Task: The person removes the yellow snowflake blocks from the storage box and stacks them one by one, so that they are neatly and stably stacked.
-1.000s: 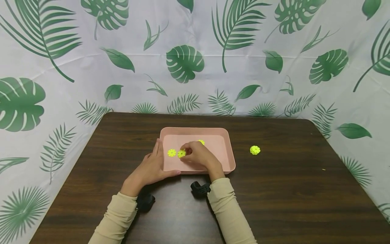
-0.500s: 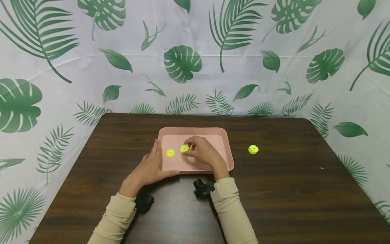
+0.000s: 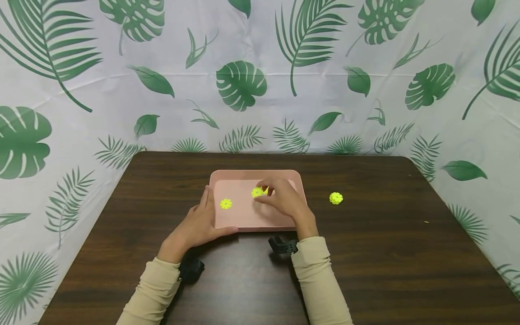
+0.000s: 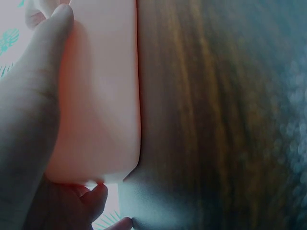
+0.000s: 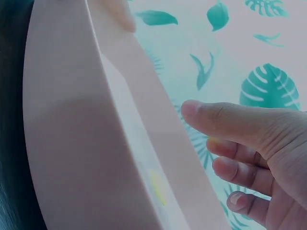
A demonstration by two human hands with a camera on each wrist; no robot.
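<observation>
My left hand (image 3: 198, 221) rests against the left side and front corner of a pink tray (image 3: 239, 212), fingers straight along the side wall and thumb along the front rim. In the left wrist view, that thumb (image 4: 45, 52) lies along the tray's front wall. Over the tray my right hand (image 3: 284, 198) pinches a yellow flower-shaped interlocking disc (image 3: 257, 192) between thumb and fingers. Another yellow disc (image 3: 266, 190) shows partly behind those fingers. A third yellow disc (image 3: 225, 204) lies flat in the tray's left part. In the right wrist view, the pinched disc is mostly hidden.
A small pile of yellow discs (image 3: 336, 198) lies on the dark wooden table (image 3: 378, 253), right of the tray. A small pale scrap (image 3: 426, 222) is farther right. White cloth with green leaves (image 3: 300, 113) hangs behind and beside the table.
My right hand has lifted the pinched disc from beside the left disc and carried it right and toward the back of the tray. The left hand stays in place on the tray.
</observation>
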